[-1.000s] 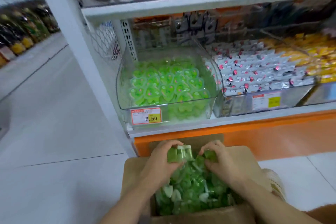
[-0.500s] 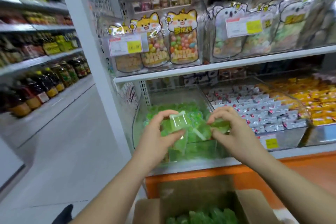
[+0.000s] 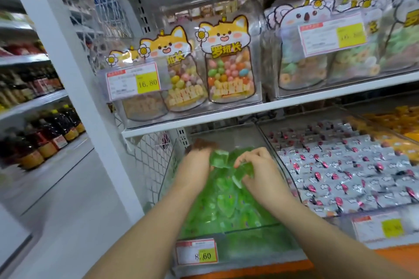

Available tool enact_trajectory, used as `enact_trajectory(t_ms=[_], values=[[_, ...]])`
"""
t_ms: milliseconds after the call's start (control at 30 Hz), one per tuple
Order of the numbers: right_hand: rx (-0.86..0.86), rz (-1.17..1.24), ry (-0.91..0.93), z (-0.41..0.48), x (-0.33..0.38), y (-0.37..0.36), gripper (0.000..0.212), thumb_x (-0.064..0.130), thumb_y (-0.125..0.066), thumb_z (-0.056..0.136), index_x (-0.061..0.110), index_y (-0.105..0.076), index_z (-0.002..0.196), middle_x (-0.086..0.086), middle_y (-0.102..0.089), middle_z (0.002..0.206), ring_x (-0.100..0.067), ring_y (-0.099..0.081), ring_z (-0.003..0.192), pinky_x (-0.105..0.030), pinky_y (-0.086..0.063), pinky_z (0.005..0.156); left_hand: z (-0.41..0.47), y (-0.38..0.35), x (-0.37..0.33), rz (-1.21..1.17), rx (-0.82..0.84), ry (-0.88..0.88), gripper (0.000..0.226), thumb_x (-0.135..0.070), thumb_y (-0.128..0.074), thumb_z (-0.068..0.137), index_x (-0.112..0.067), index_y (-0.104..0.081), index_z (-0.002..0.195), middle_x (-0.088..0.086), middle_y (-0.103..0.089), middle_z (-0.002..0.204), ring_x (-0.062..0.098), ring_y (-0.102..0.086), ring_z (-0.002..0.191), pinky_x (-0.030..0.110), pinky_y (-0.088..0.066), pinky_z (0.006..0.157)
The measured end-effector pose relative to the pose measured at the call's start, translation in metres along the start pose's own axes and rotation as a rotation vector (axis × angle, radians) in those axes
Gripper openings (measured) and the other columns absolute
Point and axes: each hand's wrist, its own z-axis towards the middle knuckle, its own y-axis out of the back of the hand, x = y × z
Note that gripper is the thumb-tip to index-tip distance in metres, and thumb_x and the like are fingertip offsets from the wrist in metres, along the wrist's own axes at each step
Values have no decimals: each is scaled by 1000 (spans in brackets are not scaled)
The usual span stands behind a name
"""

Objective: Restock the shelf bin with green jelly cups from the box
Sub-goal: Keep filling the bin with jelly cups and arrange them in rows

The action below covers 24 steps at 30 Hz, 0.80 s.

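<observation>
bright even light | motion blur | wide-angle bending at edges

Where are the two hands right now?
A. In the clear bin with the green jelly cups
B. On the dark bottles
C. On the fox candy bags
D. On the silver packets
A: the left hand and the right hand both reach into the clear bin and are down among the green jelly cups, not on the goods beside or above it.
</observation>
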Motion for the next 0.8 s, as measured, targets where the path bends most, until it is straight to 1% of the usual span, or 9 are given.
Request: enact_trajectory(t_ms=[100, 233, 333, 433, 533, 600, 667, 733, 800], values=[[-2, -11, -43, 8, -7, -4, 52, -16, -55, 71, 36, -53, 76, 4, -40, 96, 8, -41, 77, 9, -25, 69, 11, -7, 5, 85, 72, -22, 52, -5, -56, 84, -29, -49, 130, 8, -43, 129, 31, -53, 113, 37, -47, 92], [5, -8, -67, 11, -5, -10, 43, -13, -58, 76, 30, -58, 83, 1, -42, 101, -1, -42, 83, 11, -20, 72, 13, -26, 11, 144, 194, -19, 43, -13, -53, 88, -28, -50, 128, 9, -45, 121, 33, -58, 107, 37, -50, 89], [-27, 18, -69, 10, -1, -8, 38, -10, -58, 79, 26, -61, 88, 1, -42, 102, 1, -43, 86, 12, -16, 74, 11, -32, 18, 121, 200, 11, 47, -12, -54, 87, -31, -48, 130, 9, -47, 125, 33, -58, 107, 37, -50, 89], [-26, 60, -59, 8, 5, -2, 39, -10, -55, 80, 25, -62, 95, -1, -43, 107, -2, -45, 92, 10, -21, 76, 7, -27, 22, 94, 188, 3, 59, -10, -61, 85, -33, -43, 136, 8, -44, 134, 30, -56, 112, 38, -47, 95], [25, 81, -19, 4, 13, 5, 44, -5, -58, 81, 34, -54, 101, 0, -44, 116, -3, -47, 101, 8, -24, 80, -8, -10, 16, 17, 118, -28, 58, -16, -64, 85, -30, -43, 137, 7, -46, 133, 26, -51, 119, 33, -41, 102], [65, 64, 13, -1, 18, 10, 47, 3, -65, 81, 38, -48, 107, 2, -44, 119, -1, -45, 105, 7, -22, 86, -24, 6, 11, -123, 27, -20, 49, -20, -64, 86, -26, -50, 132, 3, -51, 127, 19, -51, 116, 25, -37, 100], [118, 57, 27, -10, 22, 13, 53, 11, -70, 79, 42, -43, 112, 6, -47, 120, 4, -43, 105, 1, -25, 91, -46, 22, 6, -407, -7, 74, 34, -20, -63, 88, -19, -59, 122, -1, -61, 114, 13, -59, 102, 23, -44, 90], [174, 80, 36, -22, 29, 12, 57, 15, -71, 78, 46, -39, 113, 13, -50, 119, 5, -45, 111, -9, -29, 97, -69, 37, -2, -789, 85, 213, 20, -20, -57, 92, -17, -64, 111, 1, -66, 102, 10, -65, 85, 21, -52, 72], [220, 119, 70, -33, 38, 10, 58, 12, -71, 79, 48, -39, 112, 23, -50, 117, 10, -44, 112, -9, -31, 97, -88, 47, -9, -1053, 194, 312, 14, -21, -50, 95, -21, -62, 102, 2, -66, 98, 8, -67, 76, 19, -55, 64]])
